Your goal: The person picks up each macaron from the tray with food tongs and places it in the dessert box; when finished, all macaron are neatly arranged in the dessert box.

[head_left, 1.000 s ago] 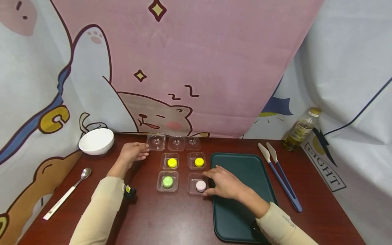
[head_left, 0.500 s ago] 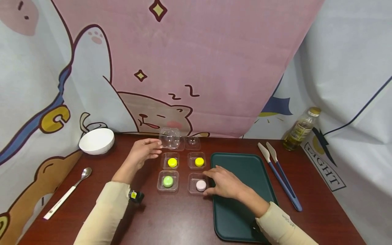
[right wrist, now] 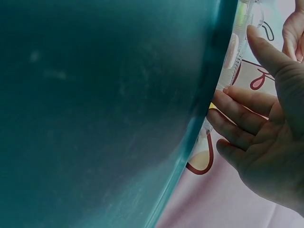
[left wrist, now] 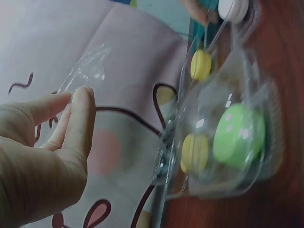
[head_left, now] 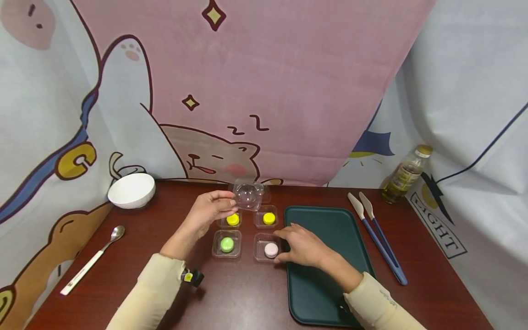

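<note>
My left hand [head_left: 208, 211] pinches the left edge of a clear domed plastic lid [head_left: 249, 195], held above the back boxes. In the left wrist view the lid [left wrist: 90, 66] stands out past the fingertips. My right hand [head_left: 303, 245] holds the right side of a small clear plastic box [head_left: 260, 243], with thumb and forefinger at opposite corners. A pale pink macaron [head_left: 271, 250] lies in that box. To its left a green macaron [head_left: 227, 244] sits in another box. Two yellow macarons, one at left [head_left: 233, 219] and one at right [head_left: 269, 218], occupy the boxes behind.
Under my right forearm lies a dark green tray [head_left: 326, 284]. Tongs [head_left: 381, 243] and an oil bottle [head_left: 406, 176] are farther right. A white bowl [head_left: 132, 190] and a spoon [head_left: 92, 261] are at left. Other clear lids [head_left: 266, 192] rest by the back curtain.
My left hand has lifted a clear lid from the back left and carried it right, towards the boxes. My right hand has stayed at the pink macaron's box.
</note>
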